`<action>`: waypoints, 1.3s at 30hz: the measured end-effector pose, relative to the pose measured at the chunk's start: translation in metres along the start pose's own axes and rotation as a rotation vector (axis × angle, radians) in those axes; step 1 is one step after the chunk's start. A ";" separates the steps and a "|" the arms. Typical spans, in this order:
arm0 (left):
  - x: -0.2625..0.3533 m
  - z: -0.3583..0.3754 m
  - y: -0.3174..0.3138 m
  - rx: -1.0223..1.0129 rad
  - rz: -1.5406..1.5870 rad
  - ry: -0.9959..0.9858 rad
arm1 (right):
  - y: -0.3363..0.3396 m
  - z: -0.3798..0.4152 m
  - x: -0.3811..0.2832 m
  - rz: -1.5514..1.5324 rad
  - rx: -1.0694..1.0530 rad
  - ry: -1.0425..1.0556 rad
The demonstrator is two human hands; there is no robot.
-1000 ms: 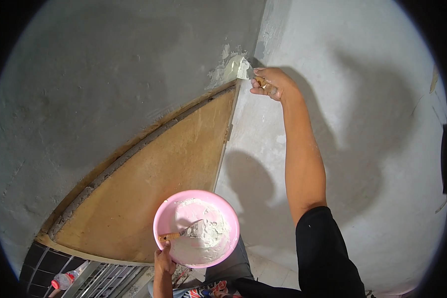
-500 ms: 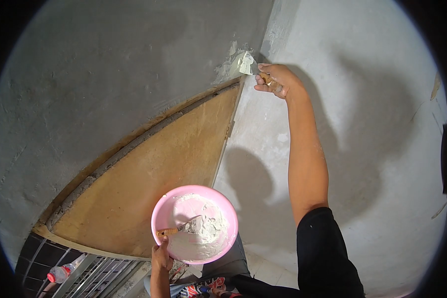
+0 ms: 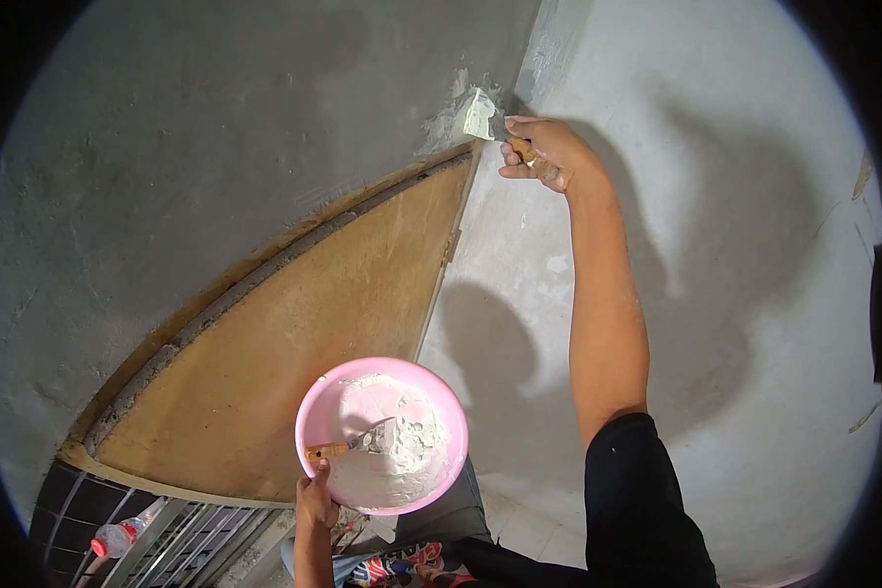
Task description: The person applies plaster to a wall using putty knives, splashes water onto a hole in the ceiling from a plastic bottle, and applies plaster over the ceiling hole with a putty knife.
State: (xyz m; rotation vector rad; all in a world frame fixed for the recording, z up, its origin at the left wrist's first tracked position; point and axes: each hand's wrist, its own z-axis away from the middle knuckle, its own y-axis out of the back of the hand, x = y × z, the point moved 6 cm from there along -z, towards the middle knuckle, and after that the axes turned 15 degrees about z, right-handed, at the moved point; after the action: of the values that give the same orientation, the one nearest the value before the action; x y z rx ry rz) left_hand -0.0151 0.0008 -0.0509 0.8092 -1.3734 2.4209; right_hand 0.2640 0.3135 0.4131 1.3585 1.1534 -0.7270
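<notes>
Above, the right hand (image 3: 551, 149) grips a scraper (image 3: 519, 147), probably light and stiff, by its handle, the best hold; the blade lies just beyond, at the wall (image 3: 265, 118). Below, the left hand (image 3: 316, 503) clasps a bowl (image 3: 310, 413) by its rim, the putty (image 3: 416, 456) inside presumably soft.

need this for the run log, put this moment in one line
right hand: holds scraper, blade at grey wall | left hand: holds pink bowl by rim | pink bowl: white paste, second scraper, handle at rim
</notes>
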 end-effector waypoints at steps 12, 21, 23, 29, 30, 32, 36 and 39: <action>-0.001 -0.005 0.004 0.000 -0.005 0.018 | -0.015 0.021 -0.009 0.089 -0.017 0.039; 0.000 -0.009 0.010 -0.006 -0.025 0.003 | -0.027 0.046 -0.003 0.016 -0.089 0.079; 0.000 -0.010 0.009 -0.006 -0.028 -0.011 | -0.021 0.049 0.008 -0.035 -0.101 0.084; 0.003 -0.009 0.006 -0.015 -0.016 0.016 | 0.006 0.018 0.039 -0.091 0.064 0.001; 0.003 -0.008 0.004 -0.004 -0.015 0.018 | 0.007 0.015 0.038 -0.095 0.079 -0.012; 0.005 -0.004 0.001 0.020 -0.015 0.020 | 0.003 0.009 0.041 -0.105 0.106 -0.039; 0.009 0.000 -0.003 -0.004 -0.021 0.005 | -0.004 0.000 0.047 -0.140 0.074 -0.056; 0.007 -0.008 0.004 -0.019 -0.032 0.003 | -0.008 -0.006 0.050 -0.159 0.055 -0.042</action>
State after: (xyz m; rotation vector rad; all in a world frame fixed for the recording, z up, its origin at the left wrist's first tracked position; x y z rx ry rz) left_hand -0.0255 0.0051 -0.0528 0.8159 -1.3697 2.3804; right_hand 0.2717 0.3291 0.3648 1.3014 1.2255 -0.9023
